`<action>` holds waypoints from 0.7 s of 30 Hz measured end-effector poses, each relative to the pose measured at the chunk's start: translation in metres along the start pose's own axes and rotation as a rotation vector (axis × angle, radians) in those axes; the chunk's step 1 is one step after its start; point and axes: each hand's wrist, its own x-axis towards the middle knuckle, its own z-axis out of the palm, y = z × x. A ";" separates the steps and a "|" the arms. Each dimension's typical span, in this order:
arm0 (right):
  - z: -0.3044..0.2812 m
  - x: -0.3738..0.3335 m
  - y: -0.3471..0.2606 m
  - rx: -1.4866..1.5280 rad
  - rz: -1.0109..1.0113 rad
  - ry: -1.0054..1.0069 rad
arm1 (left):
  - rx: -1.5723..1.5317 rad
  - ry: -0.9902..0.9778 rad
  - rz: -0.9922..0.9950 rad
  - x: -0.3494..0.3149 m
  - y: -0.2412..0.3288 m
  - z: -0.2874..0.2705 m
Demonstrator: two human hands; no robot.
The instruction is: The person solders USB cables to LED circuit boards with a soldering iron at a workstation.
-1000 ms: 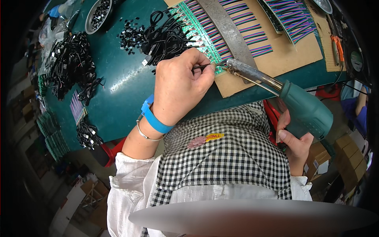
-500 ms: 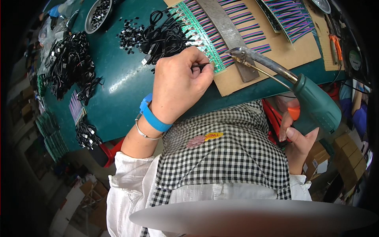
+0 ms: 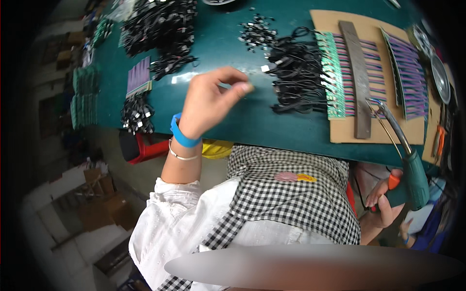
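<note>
My left hand (image 3: 208,102), with a blue wristband, hovers over the green table, left of a bundle of black USB cables (image 3: 298,80). Its thumb and forefinger are curved with a gap between the tips, and nothing shows in them. Low on the right, my right hand (image 3: 383,213) grips a green soldering gun (image 3: 414,182) with an orange trigger. The gun's metal tip and thin feed tube point up toward a metal bar (image 3: 357,80). That bar lies across coloured ribbon wires beside a green circuit board strip (image 3: 332,72), where the cable ends meet.
Cardboard (image 3: 349,136) lies under the board and bar. More boards with coloured wires (image 3: 407,77) rest to its right. Small black connectors (image 3: 257,34) are scattered at the back. Black cable piles (image 3: 160,29) and a purple-wired bundle (image 3: 139,77) sit at left. Orange-handled pliers (image 3: 440,140) lie far right.
My left hand has left the board's near end and the black cable it was pinching, moving left over the table. The view has shifted left. My right hand still grips the soldering gun.
</note>
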 end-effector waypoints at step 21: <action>0.025 0.018 -0.002 -0.046 -0.014 -0.067 | -0.137 0.455 0.148 0.024 -0.058 -0.020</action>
